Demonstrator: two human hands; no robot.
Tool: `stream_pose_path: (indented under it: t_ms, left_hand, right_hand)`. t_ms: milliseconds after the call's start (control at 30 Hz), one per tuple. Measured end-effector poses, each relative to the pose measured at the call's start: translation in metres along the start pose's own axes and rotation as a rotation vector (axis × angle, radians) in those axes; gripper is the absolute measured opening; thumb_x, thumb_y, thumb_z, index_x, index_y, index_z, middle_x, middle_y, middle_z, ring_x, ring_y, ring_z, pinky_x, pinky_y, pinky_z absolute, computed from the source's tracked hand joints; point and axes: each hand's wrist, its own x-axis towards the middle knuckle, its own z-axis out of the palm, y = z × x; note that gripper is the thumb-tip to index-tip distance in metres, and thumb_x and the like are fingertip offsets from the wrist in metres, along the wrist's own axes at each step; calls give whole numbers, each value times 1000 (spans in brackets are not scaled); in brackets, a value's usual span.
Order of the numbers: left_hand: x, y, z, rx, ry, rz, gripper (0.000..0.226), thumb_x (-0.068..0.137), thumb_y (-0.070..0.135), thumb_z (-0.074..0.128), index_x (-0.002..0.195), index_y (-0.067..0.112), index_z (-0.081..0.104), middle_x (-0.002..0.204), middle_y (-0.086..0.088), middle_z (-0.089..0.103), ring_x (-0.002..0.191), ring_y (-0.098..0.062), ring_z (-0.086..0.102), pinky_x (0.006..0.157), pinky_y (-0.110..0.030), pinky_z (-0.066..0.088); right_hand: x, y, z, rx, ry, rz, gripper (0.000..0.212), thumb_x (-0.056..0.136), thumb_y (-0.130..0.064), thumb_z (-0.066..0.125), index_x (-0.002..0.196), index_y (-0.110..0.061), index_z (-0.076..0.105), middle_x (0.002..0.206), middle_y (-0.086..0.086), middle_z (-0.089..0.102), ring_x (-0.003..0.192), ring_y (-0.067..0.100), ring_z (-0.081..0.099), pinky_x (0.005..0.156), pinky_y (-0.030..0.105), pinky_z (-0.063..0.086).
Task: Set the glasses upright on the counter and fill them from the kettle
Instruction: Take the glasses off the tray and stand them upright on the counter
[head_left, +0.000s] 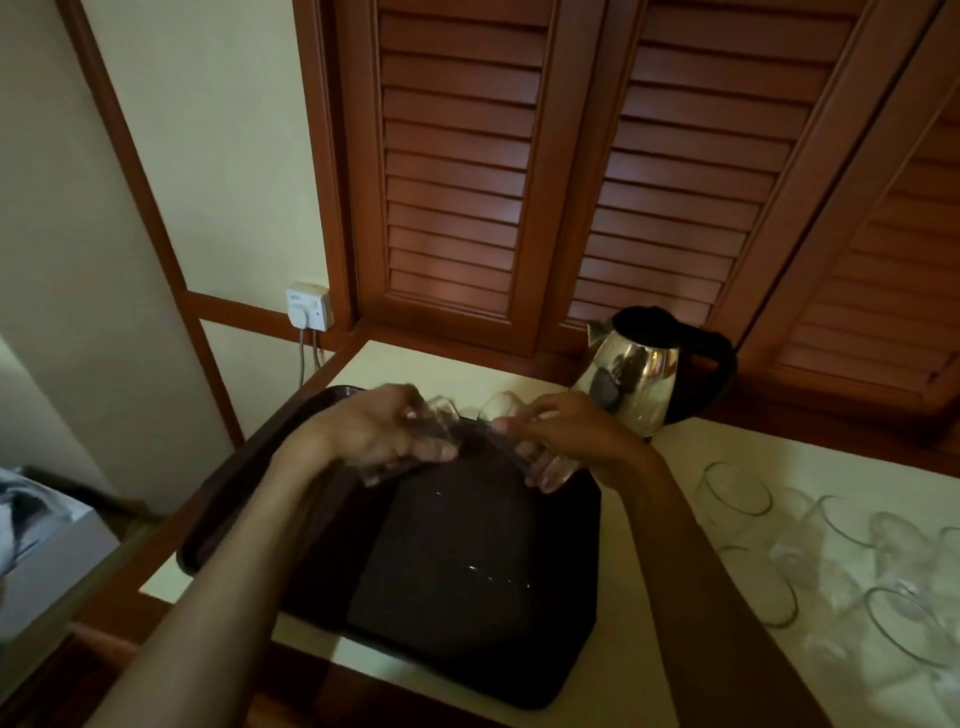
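Counter (670, 467): tray (467, 597); kettle (644, 374); upright glasses (779, 540). Left hand (384, 436) and right hand (566, 436) each grip one glass, apparently mid-turn.

Dk brown tray (561, 649), silver/blk kettle (644, 384), clear glasses (737, 488), cream counter (644, 649)

Kettle (641, 374) behind tray (467, 597), glasses (810, 545) right.

- Dark brown tray (467, 649): lies flat beneath both hands, reaching nearer than them.
- Louvred wooden shutters (457, 171): closed, beyond the hands.
- White wall socket (309, 306): beyond and left of the left hand; two grey cables hang below it.
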Motion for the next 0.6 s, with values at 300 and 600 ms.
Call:
stream_pose_path:
  t_ms: [300, 600]
  left_hand:
    - [-23, 44, 57, -959, 231, 208, 39, 78, -13, 70, 113, 5, 69, 107, -20, 76, 104, -29, 73, 78, -29, 55]
    - [-35, 110, 110, -1126, 150, 406, 25, 79, 3, 81, 94, 17, 68, 83, -3, 74, 72, -17, 70, 66, -30, 54]
  right_hand:
    - [-49, 9, -16, 615, 108, -238, 60, 69, 2, 77, 126, -3, 57, 105, 12, 73, 101, 34, 73, 79, 47, 60]
    - [-109, 20, -55, 677, 267, -290, 47, 65, -26, 85, 107, -17, 65, 89, 7, 69, 80, 25, 66, 77, 47, 54]
